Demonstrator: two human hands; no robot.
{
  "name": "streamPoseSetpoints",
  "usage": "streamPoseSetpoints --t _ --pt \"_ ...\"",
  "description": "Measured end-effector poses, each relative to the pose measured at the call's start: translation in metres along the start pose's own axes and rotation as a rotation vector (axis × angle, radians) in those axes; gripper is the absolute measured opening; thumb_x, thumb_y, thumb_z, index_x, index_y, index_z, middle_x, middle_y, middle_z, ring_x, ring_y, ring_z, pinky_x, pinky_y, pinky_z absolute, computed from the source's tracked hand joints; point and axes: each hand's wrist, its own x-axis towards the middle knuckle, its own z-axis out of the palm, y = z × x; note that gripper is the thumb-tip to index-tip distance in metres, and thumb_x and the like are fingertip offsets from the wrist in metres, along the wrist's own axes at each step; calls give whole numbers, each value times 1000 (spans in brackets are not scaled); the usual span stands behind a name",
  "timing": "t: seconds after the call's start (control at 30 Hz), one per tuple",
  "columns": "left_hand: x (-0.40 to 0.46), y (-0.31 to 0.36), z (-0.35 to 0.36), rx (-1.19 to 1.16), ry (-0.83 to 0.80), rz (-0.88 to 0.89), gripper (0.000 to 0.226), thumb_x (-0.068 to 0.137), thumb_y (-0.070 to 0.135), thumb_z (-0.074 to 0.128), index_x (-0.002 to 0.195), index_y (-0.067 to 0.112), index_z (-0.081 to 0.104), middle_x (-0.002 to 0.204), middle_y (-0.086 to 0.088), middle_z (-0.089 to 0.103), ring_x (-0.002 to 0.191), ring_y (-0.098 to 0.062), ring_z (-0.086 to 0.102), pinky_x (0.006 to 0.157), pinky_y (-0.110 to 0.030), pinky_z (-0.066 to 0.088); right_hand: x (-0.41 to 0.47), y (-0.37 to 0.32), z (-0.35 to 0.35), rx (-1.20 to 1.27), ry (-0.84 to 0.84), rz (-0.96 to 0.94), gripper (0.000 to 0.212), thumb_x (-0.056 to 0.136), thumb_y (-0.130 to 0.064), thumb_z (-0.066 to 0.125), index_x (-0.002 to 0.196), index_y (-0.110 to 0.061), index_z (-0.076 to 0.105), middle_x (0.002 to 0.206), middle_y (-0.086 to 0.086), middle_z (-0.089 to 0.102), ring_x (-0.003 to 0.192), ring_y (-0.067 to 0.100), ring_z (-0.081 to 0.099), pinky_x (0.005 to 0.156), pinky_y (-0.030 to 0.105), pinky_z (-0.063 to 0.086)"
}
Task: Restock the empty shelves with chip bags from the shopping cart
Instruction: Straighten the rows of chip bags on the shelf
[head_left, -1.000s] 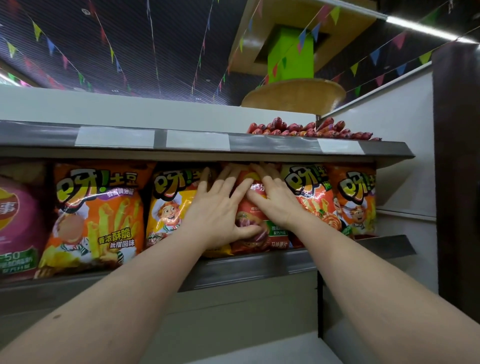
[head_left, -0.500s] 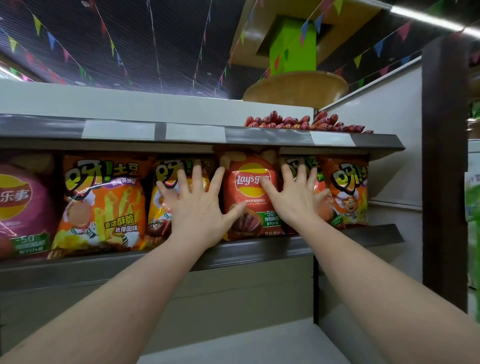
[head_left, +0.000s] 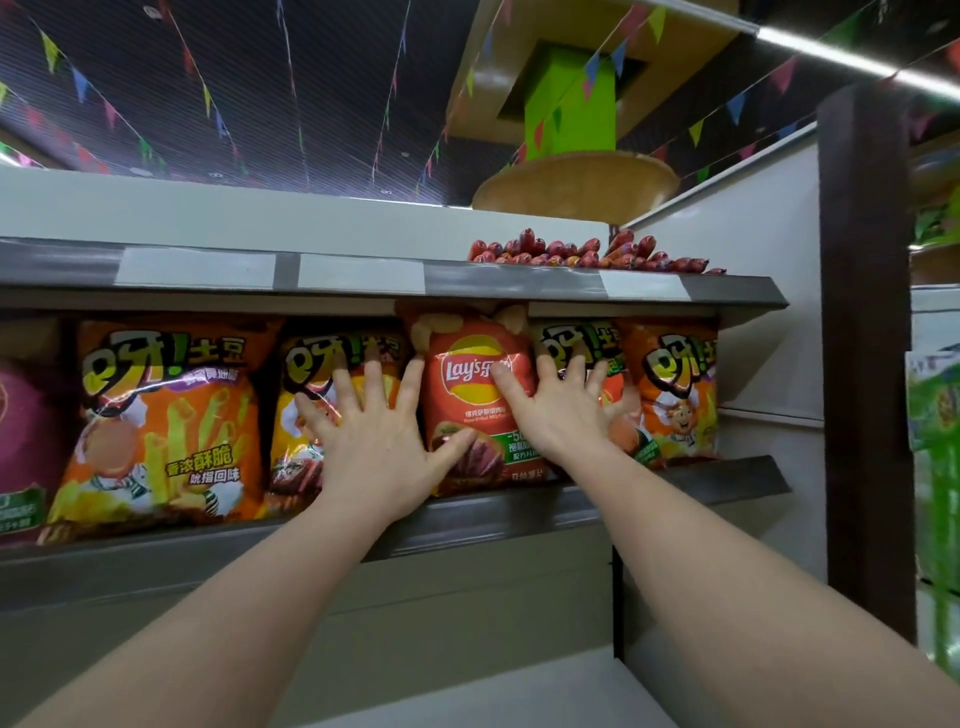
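Upright, the red chip bag (head_left: 475, 400), logo outward, between both flat, splayed hands (head_left: 470, 431).

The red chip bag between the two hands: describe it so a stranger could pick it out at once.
Find the shelf under the pile of red sausages. In its row of bags, the red chip bag stands between the left hand and right hand. It alone is red with a round yellow logo; its neighbours are orange.
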Motion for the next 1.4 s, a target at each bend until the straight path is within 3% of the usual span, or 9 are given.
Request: streamPoseSetpoints --t 0.27,0.4,0.5,0.73,1.0,1.1,1.17,1.27,1.4 --pt "12 22 -32 53 99 124 90 82 76 25 151 25 -3 159 -11 1 146 -34 -1 112 -58 -5 -4 -10 -29 -30 107 -91 73 92 -66 16 149 -21 20 158 15 8 145 35 -4 111 61 -4" --pt "31 29 -39 -27 69 249 81 87 64 37 151 21 9 154 -9 21 141 -29 21 115 -46 12 4 -20 -34 18 148 -300 52 99 -45 28 139 -14 38 142 17 38 135 32 29 112 47 20" --pt "41 32 -39 -66 -41 306 80 87 61 41 149 17 17 147 -11 35 132 -29 35 108 -39 26 11 -19 -33 63 28 -309 49 101 -39 30 141 -12 37 135 21 42 127 36 39 103 40 31" --pt "45 35 -23 24 -111 284 75 88 61 38 145 13 26 133 -18 48 119 -33 47 96 -38 36 17 -18 -19 -10 0 -250 48 102 -34 25 125 -1 50 126 24 51 118 37 45 95 39 34" --pt "53 36 -6 50 -72 260 67 86 68 31 117 10 46 101 -12 57 93 -29 56 68 -33 34 30 -16 -10 -10 -39 -241 50 101 -33 22 115 0 58 124 22 55 115 34 48 97 40 30" --pt "47 37 -5 64 -19 246 69 87 68 31 126 11 40 110 -14 56 98 -30 56 71 -35 36 30 -13 -11 76 -34 -237 49 100 -35 27 120 0 56 124 21 56 115 33 48 97 38 30" --pt "44 39 -8 113 8 250 74 88 68 29 137 13 32 130 -18 48 113 -32 51 87 -38 38 30 -11 -11 186 17 -255 45 98 -35 37 128 -3 48 121 22 57 114 36 50 96 38 34" --pt "39 42 -15 188 73 277 78 87 67 28 145 15 23 153 -15 23 137 -32 27 113 -43 18 27 -9 -14 290 135 -267 52 95 -36 47 138 -8 37 124 23 54 117 38 48 95 38 38" --pt "36 43 -16 151 73 289 75 89 65 28 145 15 24 146 -13 33 134 -30 31 109 -42 23 22 -2 -16 184 201 -266 50 98 -43 37 130 -6 47 127 21 51 121 34 44 102 38 33"
